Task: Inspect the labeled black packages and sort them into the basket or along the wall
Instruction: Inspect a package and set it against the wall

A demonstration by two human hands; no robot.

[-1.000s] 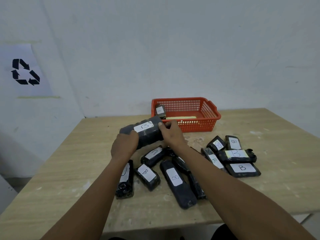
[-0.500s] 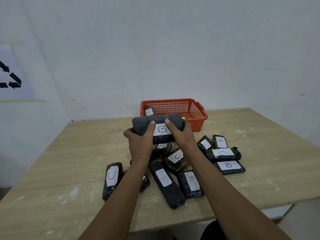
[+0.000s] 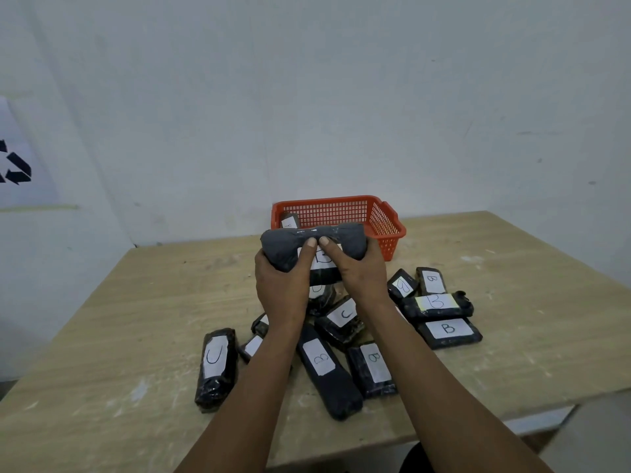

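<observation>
Head view: left hand [image 3: 280, 285] and right hand [image 3: 360, 273] grasp package [image 3: 283, 245], thumbs on its B label; inspection under way; next, presumably basket [image 3: 382, 216] beyond fingertips

Packages [image 3: 341, 339] lie heaped on the table [image 3: 119, 336], before the basket [image 3: 382, 216] at the wall [image 3: 341, 97].

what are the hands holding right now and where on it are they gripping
Both hands grip one black package labelled B: the left hand wraps its left end, the right hand its right end, and both thumbs press near the label in the middle.
</observation>
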